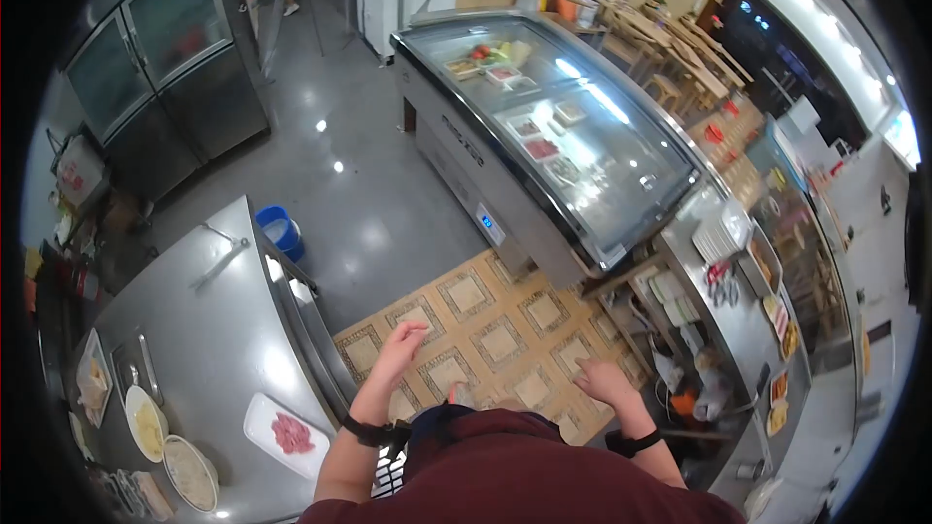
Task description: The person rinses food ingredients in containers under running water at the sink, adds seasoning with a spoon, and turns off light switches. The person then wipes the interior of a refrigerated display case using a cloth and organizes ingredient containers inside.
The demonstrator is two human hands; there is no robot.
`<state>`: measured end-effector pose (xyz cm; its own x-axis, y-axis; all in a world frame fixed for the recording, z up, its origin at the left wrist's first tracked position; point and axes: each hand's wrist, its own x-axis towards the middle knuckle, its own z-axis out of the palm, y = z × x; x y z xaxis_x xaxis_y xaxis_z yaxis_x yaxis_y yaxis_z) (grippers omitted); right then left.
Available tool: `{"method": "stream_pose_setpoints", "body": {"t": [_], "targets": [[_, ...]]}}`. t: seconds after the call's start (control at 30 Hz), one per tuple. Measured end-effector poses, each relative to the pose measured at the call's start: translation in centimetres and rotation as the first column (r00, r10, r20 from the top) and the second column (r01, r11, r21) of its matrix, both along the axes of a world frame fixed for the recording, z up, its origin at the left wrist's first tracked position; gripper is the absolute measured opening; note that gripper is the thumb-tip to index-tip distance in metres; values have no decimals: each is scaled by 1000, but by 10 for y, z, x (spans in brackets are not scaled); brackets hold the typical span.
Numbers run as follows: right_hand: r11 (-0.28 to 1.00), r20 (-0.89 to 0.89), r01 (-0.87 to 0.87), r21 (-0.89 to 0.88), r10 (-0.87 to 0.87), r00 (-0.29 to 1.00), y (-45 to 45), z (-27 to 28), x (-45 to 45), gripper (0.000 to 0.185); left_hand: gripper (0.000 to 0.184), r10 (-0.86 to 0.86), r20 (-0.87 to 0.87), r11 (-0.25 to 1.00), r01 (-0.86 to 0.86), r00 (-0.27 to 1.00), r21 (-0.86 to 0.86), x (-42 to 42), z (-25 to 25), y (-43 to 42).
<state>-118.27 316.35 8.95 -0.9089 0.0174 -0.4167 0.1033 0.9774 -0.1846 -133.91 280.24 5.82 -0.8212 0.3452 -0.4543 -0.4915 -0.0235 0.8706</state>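
My left hand (400, 347) hangs over the tiled floor mat, its fingers curled together; whether anything is between them is too small to tell. Out to the right, my right hand (604, 380) is held above the same mat with its fingers partly spread and nothing in it. Neither hand touches anything. Nearest to the left hand is the steel table (218, 320), where a white tray (254, 427) holds sliced raw meat (291, 434). Beside it stand a bowl of pale food (191, 474) and a bowl of yellow pieces (148, 424).
A glass-topped display cooler (456, 160) with food trays stands ahead. A blue bucket (282, 233) is on the floor by the table. Steel fridges (160, 63) stand at the back left. A side counter (714, 281) with stacked plates (720, 233) runs along the right.
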Motion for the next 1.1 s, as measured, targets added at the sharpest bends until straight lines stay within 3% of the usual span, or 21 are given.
{"method": "stream_pose_setpoints", "body": {"t": [0.03, 0.17, 0.23, 0.3, 0.37, 0.4, 0.43, 0.47, 0.63, 0.7, 0.77, 0.83, 0.9, 0.93, 0.97, 1.0, 1.03, 1.07, 1.1], "targets": [[999, 21, 9, -34, -8, 1000, 14, -3, -26, 40, 21, -14, -2, 995, 14, 1000, 94, -31, 10, 8], [992, 141, 16, -125, 1, 990, 53, -24, -141, 40, 22, -25, -80, 984, 39, 996, 177, -157, 32, 36], [979, 171, 63, -196, -29, 985, 74, -49, -201, 38, 23, -31, -37, 987, 37, 999, 159, -226, 5, 37], [989, 249, 3, -150, 35, 968, 70, -30, -291, 38, 25, 61, 170, 974, -96, 984, 205, -290, -30, 30], [962, 58, -126, -242, 144, 988, 84, -53, -380, 38, 12, 187, 266, 954, -239, 946, 178, -349, -88, 2], [969, 7, -132, -209, 136, 991, 86, -46, -434, 38, 9, 332, 305, 923, -374, 893, 89, -369, -109, -11], [969, -36, -140, -205, 135, 990, 72, -44, -483, 38, 14, 447, 284, 854, -499, 848, 146, -380, -160, -48], [962, -67, -169, -216, 158, 985, 59, -37, -534, 39, 16, 548, 305, 810, -585, 779, 36, -386, -177, -74], [795, -266, -512, -325, 443, 856, -23, -1, -775, 38, 25, 749, 414, 648, -704, 518, -292, -406, -179, -160], [669, -313, -566, -481, 472, 824, -58, 9, -872, 38, 29, 775, 454, 605, -723, 440, -332, -419, -178, -179], [692, -220, -420, -588, 363, 905, -93, 32, -961, 34, 14, 797, 523, 526, -773, 301, -356, -447, -219, -207], [665, -351, -420, -618, 245, 904, -120, 32, -1046, 31, 12, 694, 457, 679, -717, 556, -158, -466, -229, -226], [652, -360, -272, -708, -2, 933, -138, 40, -1129, 30, 13, 733, 601, 566, -776, 318, -279, -521, -272, -251], [587, -337, -214, -781, -107, 935, -139, 38, -1173, 29, 15, 787, 579, 509, -755, 215, -412, -559, -268, -256], [473, -190, -72, -878, -208, 960, -140, 50, -1214, 32, 17, 830, 546, 451, -716, 117, -533, -622, -233, -248], [390, -174, -44, -920, -306, 936, -137, 57, -1258, 34, 21, 670, 606, 683, -677, 429, -275, -642, -270, -285], [402, -235, -65, -914, -389, 891, -124, 54, -1308, 37, 23, 773, 529, 587, -709, 350, -390, -702, -266, -295], [412, -357, -191, -891, -373, 857, -102, 54, -1356, 40, 21, 768, 477, 600, -739, 427, -305, -756, -269, -310], [419, -204, 32, -907, -505, 839, -90, 74, -1398, 46, 19, 792, 429, 576, -765, 434, -288, -818, -256, -320]]}}
